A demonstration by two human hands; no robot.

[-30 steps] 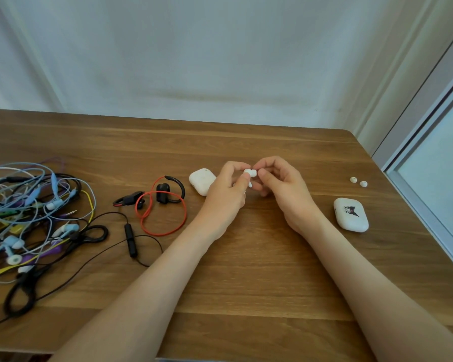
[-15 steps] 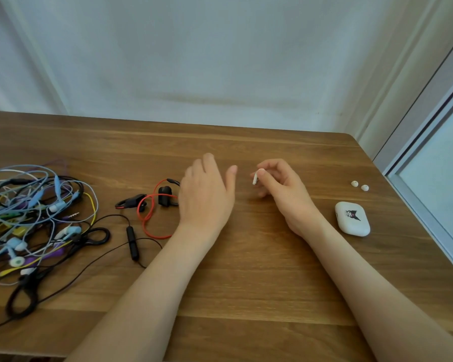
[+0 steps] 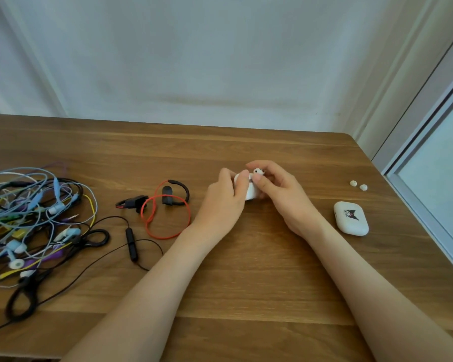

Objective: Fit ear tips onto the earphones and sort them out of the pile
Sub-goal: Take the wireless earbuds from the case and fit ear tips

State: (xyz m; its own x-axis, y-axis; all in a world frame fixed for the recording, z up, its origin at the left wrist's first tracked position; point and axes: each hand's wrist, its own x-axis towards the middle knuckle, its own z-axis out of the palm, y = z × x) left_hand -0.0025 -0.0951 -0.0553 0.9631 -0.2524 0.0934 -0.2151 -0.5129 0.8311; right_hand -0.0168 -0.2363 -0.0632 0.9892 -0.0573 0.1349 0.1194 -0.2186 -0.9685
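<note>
Now | left hand [image 3: 224, 197] gripping white case [image 3: 251, 193] | right hand [image 3: 277, 190] pinching earbud [image 3: 258, 171] above it | mid-table [image 3: 246, 283], toward far edge

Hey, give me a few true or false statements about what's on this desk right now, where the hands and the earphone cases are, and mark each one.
1. The left hand grips a plain white case. True.
2. The right hand rests flat and empty on the table. False: its fingers pinch a small white earbud just above the plain case.
3. The printed case lies closed near the table's right edge. True.
4. Two loose ear tips lie inside the cable pile. False: they lie at the far right, beyond the printed case.
5. The red neckband earphones lie between the pile and the hands. True.
</note>
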